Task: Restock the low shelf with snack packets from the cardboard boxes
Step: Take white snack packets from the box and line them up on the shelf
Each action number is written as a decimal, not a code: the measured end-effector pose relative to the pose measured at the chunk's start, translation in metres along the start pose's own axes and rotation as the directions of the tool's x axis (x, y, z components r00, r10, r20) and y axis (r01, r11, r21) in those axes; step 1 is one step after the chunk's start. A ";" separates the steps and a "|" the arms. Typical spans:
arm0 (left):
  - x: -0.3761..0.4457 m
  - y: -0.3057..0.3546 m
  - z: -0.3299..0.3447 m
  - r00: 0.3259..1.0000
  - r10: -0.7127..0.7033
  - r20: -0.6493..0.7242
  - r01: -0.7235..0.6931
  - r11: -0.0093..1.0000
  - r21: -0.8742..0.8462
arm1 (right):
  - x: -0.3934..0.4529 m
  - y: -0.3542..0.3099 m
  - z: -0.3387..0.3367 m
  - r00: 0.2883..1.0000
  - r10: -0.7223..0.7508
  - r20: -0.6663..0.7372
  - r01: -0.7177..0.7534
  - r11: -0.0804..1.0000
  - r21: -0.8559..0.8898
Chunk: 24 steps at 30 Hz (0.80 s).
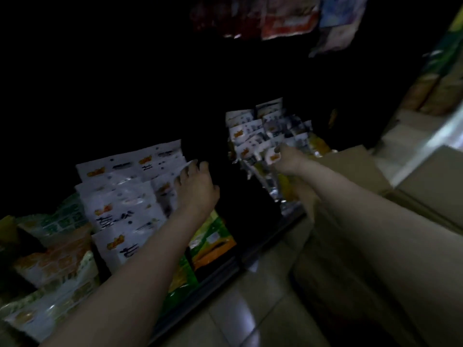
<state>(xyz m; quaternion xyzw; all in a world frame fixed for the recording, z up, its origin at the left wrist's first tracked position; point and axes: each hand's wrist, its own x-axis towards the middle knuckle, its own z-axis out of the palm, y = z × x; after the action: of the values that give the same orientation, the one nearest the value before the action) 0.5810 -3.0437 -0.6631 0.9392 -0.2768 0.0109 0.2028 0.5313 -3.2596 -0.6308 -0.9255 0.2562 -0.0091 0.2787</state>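
Note:
The view is dark and blurred. My left hand (pixel 195 189) reaches into the low shelf (pixel 218 271) and its fingers curl over the top edge of a row of white snack packets (pixel 125 196) standing there. My right hand (pixel 285 159) grips a bunch of white and yellow snack packets (pixel 255 139) and holds them over the dark gap of the shelf further right. Silver and yellow packet bottoms hang below that hand.
Green and orange packets (pixel 210 241) lie at the shelf front, more mixed packets at the left. Cardboard boxes (pixel 350 171) stand on the tiled floor (pixel 238 316) at right. Red and blue packets (pixel 288 18) hang on a higher shelf.

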 end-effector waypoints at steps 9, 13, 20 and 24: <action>-0.004 0.192 0.028 0.909 0.411 0.076 -0.390 0.899 -0.197 | -0.129 0.139 -0.123 0.971 0.233 0.055 -0.225 0.967 -0.121; -0.036 0.241 0.072 0.794 0.554 0.250 -0.499 0.829 -0.254 | -0.186 0.196 -0.101 0.853 0.301 0.426 -0.295 0.952 -0.082; -0.069 0.223 0.137 0.711 0.544 0.445 -0.495 0.837 -0.232 | -0.199 0.234 -0.047 0.673 0.153 0.723 0.071 0.960 -0.270; -0.064 0.208 0.149 0.727 0.456 0.513 -0.433 0.885 -0.173 | -0.189 0.243 -0.017 0.668 0.139 0.731 0.294 0.853 -0.431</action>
<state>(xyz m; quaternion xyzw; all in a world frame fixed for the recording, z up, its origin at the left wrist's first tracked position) 0.4036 -3.2273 -0.7305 0.8052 -0.5391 -0.2116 0.1274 0.2503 -3.3512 -0.7196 -0.8977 0.0720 0.4232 0.0992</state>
